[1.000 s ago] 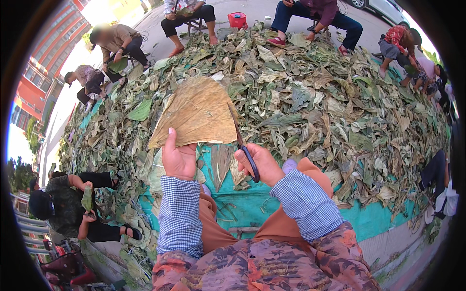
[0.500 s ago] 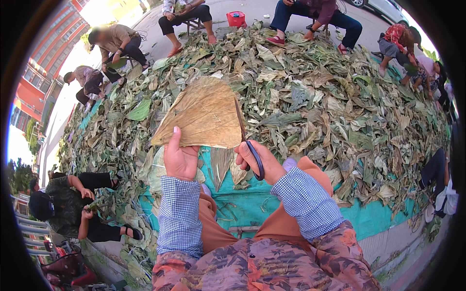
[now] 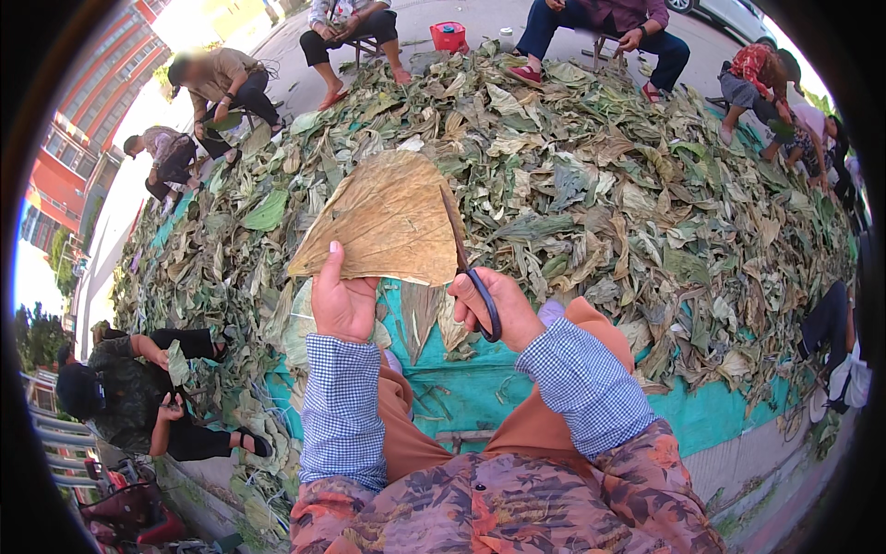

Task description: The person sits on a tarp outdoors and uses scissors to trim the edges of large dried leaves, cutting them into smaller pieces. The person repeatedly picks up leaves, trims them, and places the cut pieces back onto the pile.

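Note:
A dry, brown, fan-shaped leaf (image 3: 383, 222) is held out above the pile, its veins spreading across it. My left hand (image 3: 343, 303) grips its lower left edge, thumb on top and the other fingers underneath. In my right hand (image 3: 509, 307) is a pair of scissors (image 3: 495, 323) with dark handles, fingers wrapped around the loops. Their blades point away from me and lie along the leaf's right edge. Whether the blades are parted is hard to make out.
A broad heap of dry green and brown leaves (image 3: 591, 194) lies on a green tarp (image 3: 461, 392). Several people sit around it; one person (image 3: 120, 392) is close on my left. A red container (image 3: 448, 37) stands beyond the heap.
My hands stay almost in place, with the leaf's upper edge slightly lower. The scissors' tip shows more plainly against the leaf. The person on the left has raised a pale green leaf.

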### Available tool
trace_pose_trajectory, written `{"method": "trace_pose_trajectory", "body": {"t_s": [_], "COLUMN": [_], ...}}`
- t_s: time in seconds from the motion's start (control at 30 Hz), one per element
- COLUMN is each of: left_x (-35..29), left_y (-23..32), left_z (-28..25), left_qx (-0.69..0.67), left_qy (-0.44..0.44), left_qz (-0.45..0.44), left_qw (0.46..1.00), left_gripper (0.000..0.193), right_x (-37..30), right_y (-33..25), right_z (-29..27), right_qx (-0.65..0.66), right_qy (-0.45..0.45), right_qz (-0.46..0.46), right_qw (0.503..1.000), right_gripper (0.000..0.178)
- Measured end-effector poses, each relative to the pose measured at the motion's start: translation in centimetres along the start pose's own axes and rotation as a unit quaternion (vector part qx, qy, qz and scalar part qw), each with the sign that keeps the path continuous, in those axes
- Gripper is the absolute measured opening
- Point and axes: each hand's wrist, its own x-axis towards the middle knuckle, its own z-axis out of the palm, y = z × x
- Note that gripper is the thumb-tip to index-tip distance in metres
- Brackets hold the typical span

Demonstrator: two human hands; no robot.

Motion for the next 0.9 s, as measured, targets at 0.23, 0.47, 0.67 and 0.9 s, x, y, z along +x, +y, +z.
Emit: {"method": "trace_pose_trajectory", "body": {"t_s": [0.23,0.47,0.67,0.9], "left_x": [-0.7,-0.7,-0.8,-0.5], "left_y": [1.2,1.6,1.8,1.8], "left_z": [-1.6,-0.1,-1.1,-1.0], "left_qx": [0.007,0.007,0.009,0.015], "left_qy": [0.001,0.000,0.011,0.016], "left_qz": [-0.006,-0.055,-0.055,-0.060], "left_qw": [1.000,0.998,0.998,0.998], "left_gripper": [0.036,0.038,0.037,0.036], "right_x": [1.2,0.1,0.1,-0.1], "right_y": [1.6,0.5,0.2,-0.1], "right_z": [0.9,0.8,1.7,1.7], "right_qx": [0.028,0.054,-0.001,-0.028], "right_qy": [-0.060,-0.034,-0.019,0.013], "right_qz": [-0.021,-0.045,-0.063,-0.064], "right_qw": [0.998,0.997,0.998,0.997], "right_gripper": [0.054,0.059,0.063,0.061]}}
